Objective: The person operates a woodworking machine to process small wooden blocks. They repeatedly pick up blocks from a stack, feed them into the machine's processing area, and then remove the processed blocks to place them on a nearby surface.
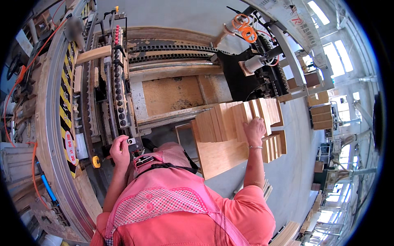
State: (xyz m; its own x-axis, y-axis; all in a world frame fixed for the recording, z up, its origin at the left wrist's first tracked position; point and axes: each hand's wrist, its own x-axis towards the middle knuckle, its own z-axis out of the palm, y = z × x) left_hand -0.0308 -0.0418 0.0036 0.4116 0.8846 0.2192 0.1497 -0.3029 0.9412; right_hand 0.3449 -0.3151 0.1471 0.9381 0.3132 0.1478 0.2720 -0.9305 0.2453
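Note:
My right hand (pixel 255 130) is closed over the edge of a pale wooden board (pixel 241 119) in a row of similar boards standing on edge. The row rests on a wide flat wooden panel (pixel 219 158) to the right of my body. My left hand (pixel 120 151) is held up beside the near end of a metal rail (pixel 131 141), its fingers curled together. Whether anything small is between those fingers, I cannot make out.
A long machine frame with a black-and-yellow striped strip (pixel 65 108) runs along my left. Ahead are black chain tracks (pixel 172 48) and a row of black knobs (pixel 119 94). An orange coiled hose (pixel 245 30) hangs at the far right. More boards (pixel 271 148) sit beside the panel.

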